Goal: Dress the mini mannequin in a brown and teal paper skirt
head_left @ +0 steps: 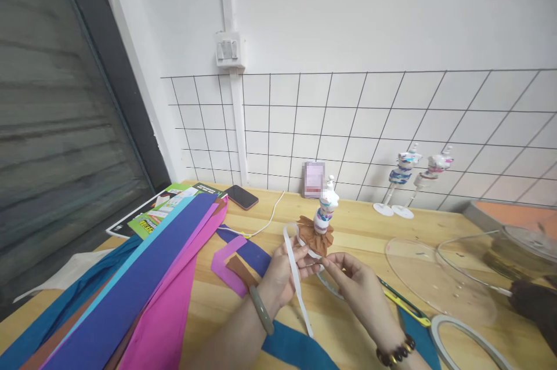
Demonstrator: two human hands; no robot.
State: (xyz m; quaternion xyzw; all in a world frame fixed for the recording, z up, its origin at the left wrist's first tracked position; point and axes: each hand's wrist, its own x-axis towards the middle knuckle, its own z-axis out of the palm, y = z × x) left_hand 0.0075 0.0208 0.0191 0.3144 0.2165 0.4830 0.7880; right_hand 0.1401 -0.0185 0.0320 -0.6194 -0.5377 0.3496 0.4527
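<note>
Front figure (329, 202), white with blue and purple bands, its skirt (321, 245) plain brown; left rear figure (401, 174), white patterned in blue; right rear figure (434, 168), white touched with pink and blue. Heaped strips (143, 277) in violet-blue, light blue, teal, brown and magenta; narrow tape (304, 312), plain white; cutter (404, 305), yellow and dark. Bangle (261, 311), grey-green; beaded bracelet (397, 351), dark with gold tones; tabletop (357, 210), pale yellow-brown, wood-grained; wire grid (270, 106), black squares against white.

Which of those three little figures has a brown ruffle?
The leftmost figure, its brown ruffle by the left hand; the other two figures show bare stands.
</note>
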